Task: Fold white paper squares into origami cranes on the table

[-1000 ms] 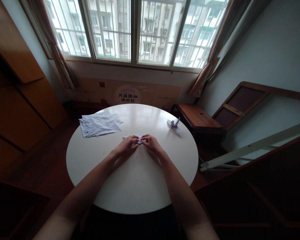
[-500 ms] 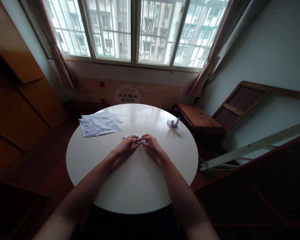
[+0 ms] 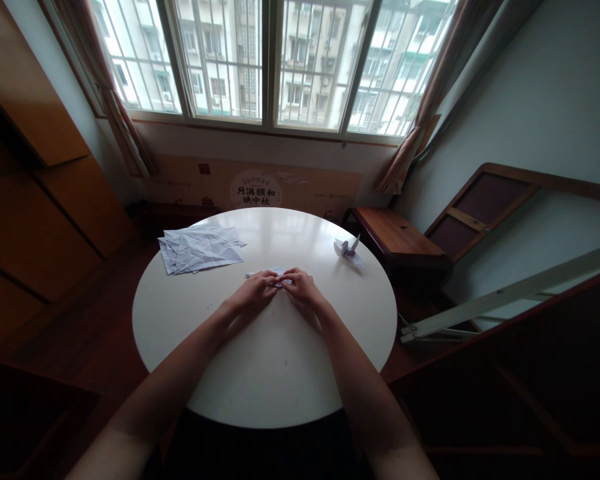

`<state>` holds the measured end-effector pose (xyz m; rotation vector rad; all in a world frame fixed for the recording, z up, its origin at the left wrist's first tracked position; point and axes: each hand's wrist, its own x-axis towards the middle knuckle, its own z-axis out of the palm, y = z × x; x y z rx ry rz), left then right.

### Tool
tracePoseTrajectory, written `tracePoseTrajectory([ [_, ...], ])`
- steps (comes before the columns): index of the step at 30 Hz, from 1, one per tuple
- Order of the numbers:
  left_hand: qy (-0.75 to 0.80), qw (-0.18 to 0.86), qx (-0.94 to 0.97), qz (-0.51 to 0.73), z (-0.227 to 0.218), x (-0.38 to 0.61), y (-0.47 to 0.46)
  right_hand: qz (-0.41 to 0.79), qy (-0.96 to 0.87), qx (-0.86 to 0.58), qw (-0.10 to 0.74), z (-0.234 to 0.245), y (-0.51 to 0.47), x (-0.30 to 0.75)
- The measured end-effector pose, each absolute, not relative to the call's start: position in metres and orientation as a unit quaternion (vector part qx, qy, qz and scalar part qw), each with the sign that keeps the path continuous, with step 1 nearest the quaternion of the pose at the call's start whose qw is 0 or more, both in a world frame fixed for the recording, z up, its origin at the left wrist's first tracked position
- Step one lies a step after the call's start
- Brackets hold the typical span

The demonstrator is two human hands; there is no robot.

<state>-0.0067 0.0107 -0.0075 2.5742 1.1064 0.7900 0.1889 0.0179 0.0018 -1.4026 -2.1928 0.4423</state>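
Between my two hands, on the round white table [image 3: 275,373], lies a small piece of folded paper [image 3: 279,271], mostly covered by my fingers. My left hand [image 3: 258,287] pinches it from the left, fingers closed on its edge. From the other side my right hand [image 3: 300,285] grips it, with thumb and fingertips close to those of the left. A folded paper crane [image 3: 349,249] stands on the table to the right. Over on the left lies a stack of creased paper sheets [image 3: 200,248].
Behind the table's right side stands a low wooden stool [image 3: 395,230]. A printed panel [image 3: 300,187] leans under the barred window [image 3: 310,67]. Wooden cabinets [image 3: 70,200] line the left, and a wooden-framed piece [image 3: 480,207] is against the right wall.
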Motion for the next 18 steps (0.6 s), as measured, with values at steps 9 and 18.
tracePoseTrajectory([
  [9,0.424,0.094,0.860,0.268,0.002,-0.006,0.004,0.147,-0.824,-0.481,0.261,-0.004,0.021,0.190],
  [18,0.402,0.112,0.864,0.280,0.007,-0.008,0.005,0.181,-0.814,-0.435,0.339,-0.008,0.025,0.190],
])
